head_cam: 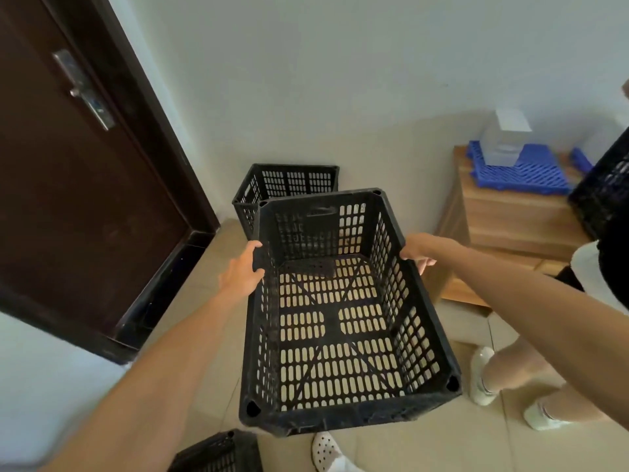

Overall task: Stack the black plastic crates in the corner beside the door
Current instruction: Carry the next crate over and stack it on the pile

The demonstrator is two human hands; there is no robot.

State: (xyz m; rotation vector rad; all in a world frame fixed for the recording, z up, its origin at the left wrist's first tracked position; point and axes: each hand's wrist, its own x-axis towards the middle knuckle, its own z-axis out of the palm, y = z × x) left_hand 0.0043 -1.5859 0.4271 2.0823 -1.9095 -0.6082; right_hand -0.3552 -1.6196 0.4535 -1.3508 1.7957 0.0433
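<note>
I carry a black slotted plastic crate (340,410) above the tiled floor, its open top facing me. My left hand (240,270) grips its left rim and my right hand (420,248) grips its right rim, both near the far end. Another black crate (289,180) stands on the floor against the wall, in the corner to the right of the dark brown door (78,185). The carried crate hides its near part. A third black crate (218,453) shows at the bottom edge.
A wooden cabinet (510,216) stands at the right with a blue plastic grid (524,175) and a clear box on top. Another person (531,369) stands at the right holding a black crate (606,192). My white shoe (325,449) is below the carried crate.
</note>
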